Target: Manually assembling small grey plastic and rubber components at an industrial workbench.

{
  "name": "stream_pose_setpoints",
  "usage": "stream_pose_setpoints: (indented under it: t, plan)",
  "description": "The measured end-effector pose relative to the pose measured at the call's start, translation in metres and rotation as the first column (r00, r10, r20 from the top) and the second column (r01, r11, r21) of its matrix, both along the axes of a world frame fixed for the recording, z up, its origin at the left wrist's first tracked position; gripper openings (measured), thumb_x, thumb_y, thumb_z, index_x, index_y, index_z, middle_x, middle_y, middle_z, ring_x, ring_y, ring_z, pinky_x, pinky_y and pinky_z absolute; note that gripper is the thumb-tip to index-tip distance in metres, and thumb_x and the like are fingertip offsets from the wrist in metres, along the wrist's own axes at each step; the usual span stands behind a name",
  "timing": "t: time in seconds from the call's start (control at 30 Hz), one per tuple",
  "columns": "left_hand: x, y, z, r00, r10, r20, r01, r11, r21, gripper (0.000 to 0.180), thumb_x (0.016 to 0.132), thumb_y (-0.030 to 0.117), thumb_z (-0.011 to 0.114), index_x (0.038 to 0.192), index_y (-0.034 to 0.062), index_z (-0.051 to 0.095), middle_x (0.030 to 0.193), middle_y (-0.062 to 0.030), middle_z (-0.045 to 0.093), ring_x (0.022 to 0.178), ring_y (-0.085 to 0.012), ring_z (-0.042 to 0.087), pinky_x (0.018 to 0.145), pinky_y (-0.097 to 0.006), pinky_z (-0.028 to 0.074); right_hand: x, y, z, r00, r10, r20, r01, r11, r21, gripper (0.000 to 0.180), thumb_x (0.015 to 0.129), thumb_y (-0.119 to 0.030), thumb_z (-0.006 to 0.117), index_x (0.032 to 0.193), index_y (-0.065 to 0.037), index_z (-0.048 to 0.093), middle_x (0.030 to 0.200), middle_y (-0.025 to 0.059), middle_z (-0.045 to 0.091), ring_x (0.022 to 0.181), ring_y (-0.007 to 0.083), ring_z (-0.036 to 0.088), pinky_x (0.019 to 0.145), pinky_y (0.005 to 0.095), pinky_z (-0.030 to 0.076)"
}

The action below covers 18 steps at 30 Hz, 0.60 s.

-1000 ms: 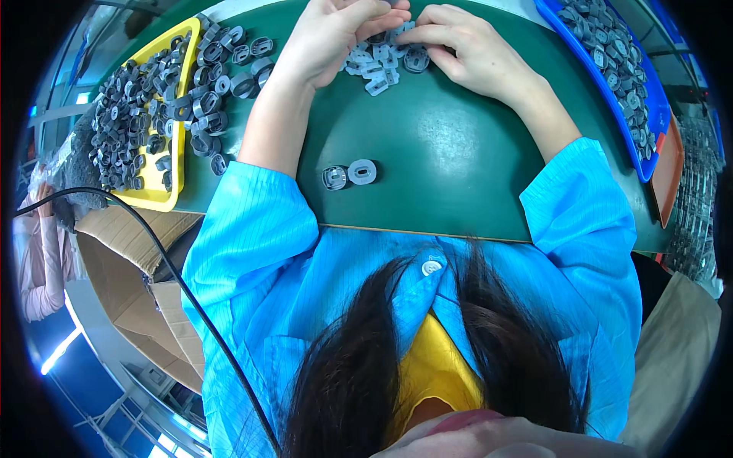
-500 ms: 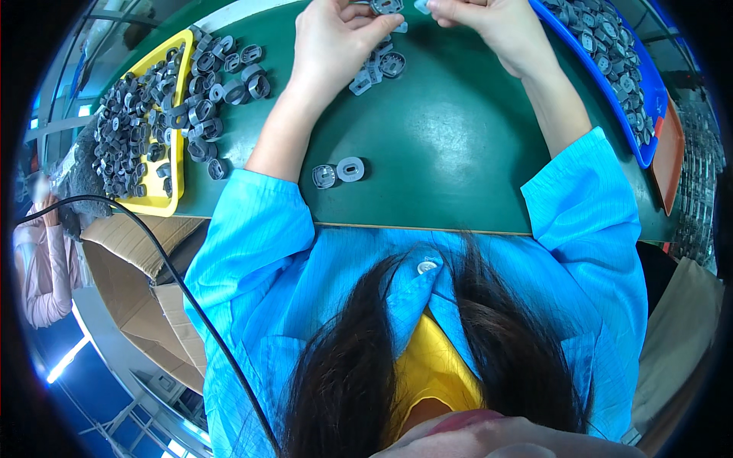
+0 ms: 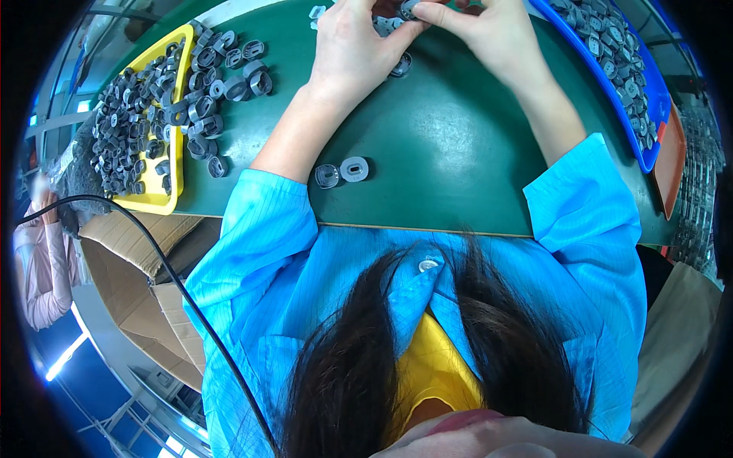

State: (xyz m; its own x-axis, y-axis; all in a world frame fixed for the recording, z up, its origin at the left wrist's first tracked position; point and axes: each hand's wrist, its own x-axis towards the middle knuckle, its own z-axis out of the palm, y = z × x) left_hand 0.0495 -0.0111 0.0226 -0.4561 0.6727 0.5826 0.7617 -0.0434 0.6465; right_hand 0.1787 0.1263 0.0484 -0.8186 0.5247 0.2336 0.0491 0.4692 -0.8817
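Observation:
At the far edge of the green table, both hands meet around a small grey plastic part (image 3: pixel 408 9). My left hand (image 3: pixel 353 44) grips it from the left, thumb and fingers closed. From the right, my right hand (image 3: pixel 492 34) presses its thumb against the same part, its other fingers curled and partly cut off by the upper edge. Whether a smaller piece sits between them is hidden. Beneath the hands lie more grey parts (image 3: pixel 402 66), partly covered. Closer to me, a round grey part with a slot (image 3: pixel 354 169) rests beside an open grey ring-shaped part (image 3: pixel 327 176).
A yellow tray (image 3: pixel 180 156) full of dark grey rings stands at the left, with loose grey rings (image 3: pixel 205 107) spilled beside it. On the right is a blue tray (image 3: pixel 647 156) of grey parts, next to an orange tray (image 3: pixel 672 164). A black cable (image 3: pixel 164 259) crosses the lower left.
My right hand has moved left and joined my left hand at the grey part; the pale piece it pinched is now hidden. My left hand has shifted slightly right.

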Motion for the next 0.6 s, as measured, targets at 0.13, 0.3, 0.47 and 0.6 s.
stream_pose_setpoints:
  t: [0.13,0.3,0.47,0.6]
  plan:
    - [0.005,0.002,0.004,0.995,0.015,0.103,-0.019,0.999,0.039,0.032,0.077,0.004,0.084,0.101,0.0028,0.063,0.092,-0.0121,0.070,0.083,-0.0236,0.071,0.076,-0.034,0.056,-0.007,0.001,-0.017,0.985,-0.048,-0.167,0.042,0.998,-0.038,0.021,0.090,-0.012,0.079,0.105,0.001,0.071,0.102,0.0045,0.070,0.086,0.0126,0.065,0.074,0.0248,0.052]
    - [0.008,0.003,0.011,0.988,-0.015,-0.152,0.038,0.988,0.150,0.036,0.073,-0.001,0.083,0.101,0.0031,0.061,0.099,-0.0136,0.066,0.089,-0.0283,0.067,0.077,-0.036,0.054,-0.005,0.003,-0.015,0.979,0.116,-0.167,-0.203,0.618,-0.759,0.020,0.097,-0.011,0.070,0.115,-0.001,0.068,0.099,0.0044,0.071,0.084,0.0106,0.066,0.073,0.0232,0.051]
    - [0.011,0.018,0.000,0.969,-0.241,-0.060,0.240,0.842,0.483,0.043,0.068,-0.003,0.083,0.103,0.0041,0.060,0.103,-0.0145,0.062,0.099,-0.0341,0.063,0.085,-0.040,0.051,-0.006,0.002,-0.028,0.976,0.065,-0.206,-0.208,0.544,-0.813,0.013,0.099,-0.012,0.067,0.109,-0.003,0.069,0.097,0.0037,0.072,0.083,0.0096,0.065,0.072,0.0231,0.050]
    - [0.007,-0.004,0.011,0.952,-0.113,-0.285,0.144,0.985,0.092,0.047,0.072,0.000,0.084,0.112,0.0057,0.061,0.107,-0.0135,0.065,0.101,-0.0331,0.063,0.088,-0.041,0.050,-0.005,0.008,-0.026,0.974,0.157,-0.166,-0.227,0.586,-0.778,0.009,0.097,-0.010,0.069,0.104,-0.004,0.070,0.094,0.0037,0.072,0.081,0.0104,0.066,0.073,0.0230,0.052]
